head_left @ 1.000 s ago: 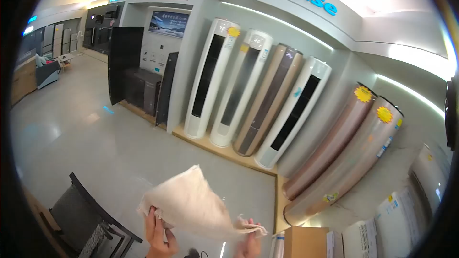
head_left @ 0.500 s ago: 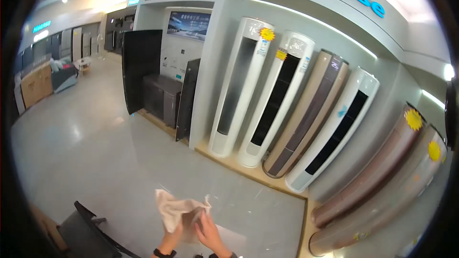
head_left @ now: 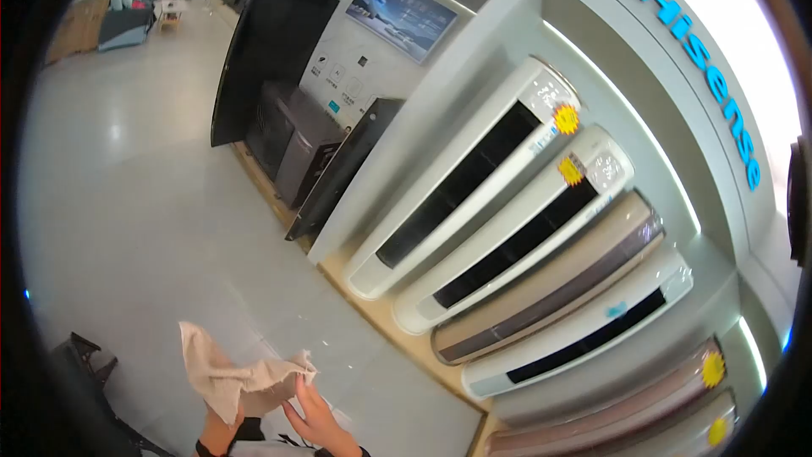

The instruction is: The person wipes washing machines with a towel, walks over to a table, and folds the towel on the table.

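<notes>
A beige cloth hangs in loose folds between my two hands at the bottom of the view. My left hand grips its lower left part, and the fabric covers most of those fingers. On the other side, my right hand has its fingertips closed on the cloth's right edge, with the thumb a little apart. One corner of the cloth sticks up at the upper left. Dark bands circle both wrists.
Several tall air conditioners stand along the wall on a low wooden plinth. Dark panels and a grey cabinet unit fill the neighbouring bay. A black chair-like object is at the lower left. Tiled floor stretches leftward.
My view has tilted and turned, so the wall display now leans further over. In the view, both hands and the cloth have shifted left, and the cloth appears more spread out.
</notes>
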### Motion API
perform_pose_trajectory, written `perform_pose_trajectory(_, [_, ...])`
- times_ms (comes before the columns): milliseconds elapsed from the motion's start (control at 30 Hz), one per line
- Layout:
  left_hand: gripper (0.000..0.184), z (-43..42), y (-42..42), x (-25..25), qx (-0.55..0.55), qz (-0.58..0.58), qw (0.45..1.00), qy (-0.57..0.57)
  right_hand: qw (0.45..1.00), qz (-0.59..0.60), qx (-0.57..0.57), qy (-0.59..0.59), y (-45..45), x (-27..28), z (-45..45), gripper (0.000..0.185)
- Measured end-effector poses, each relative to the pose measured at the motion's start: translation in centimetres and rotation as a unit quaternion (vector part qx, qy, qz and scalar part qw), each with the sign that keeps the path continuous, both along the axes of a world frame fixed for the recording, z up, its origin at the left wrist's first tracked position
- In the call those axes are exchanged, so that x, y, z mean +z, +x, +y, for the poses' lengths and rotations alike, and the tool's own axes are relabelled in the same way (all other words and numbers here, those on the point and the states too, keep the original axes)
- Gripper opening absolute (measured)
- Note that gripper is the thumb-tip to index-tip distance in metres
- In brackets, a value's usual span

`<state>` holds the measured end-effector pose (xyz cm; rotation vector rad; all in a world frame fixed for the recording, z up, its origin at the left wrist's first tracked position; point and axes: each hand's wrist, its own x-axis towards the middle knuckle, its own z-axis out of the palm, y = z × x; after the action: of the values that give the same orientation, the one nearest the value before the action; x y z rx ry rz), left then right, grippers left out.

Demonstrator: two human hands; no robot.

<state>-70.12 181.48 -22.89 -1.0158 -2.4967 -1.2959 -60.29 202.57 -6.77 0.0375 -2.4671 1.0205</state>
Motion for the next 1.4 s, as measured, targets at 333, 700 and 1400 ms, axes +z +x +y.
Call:
perform_pose_trajectory(333, [0.054, 17.6, -30.6, 10.5, -0.049, -0.088, 0.984, 0.145, 0.998, 0.048, -0.044, 0.021, -28.9, 2.4, 13.0, 0.080])
perform_pose_trajectory(700, [0.057, 28.8, -62.4, 16.1, 0.099, -0.050, 0.969, 0.219, 0.997, 0.026, 0.061, -0.030, -62.2, 0.6, 24.1, 0.077])
perform_pose_trajectory(1400, [0.074, 23.1, -125.4, 18.0, 0.144, -0.129, 0.963, 0.185, 0.996, 0.060, 0.050, -0.042, -128.7, 4.2, 21.1, 0.058])
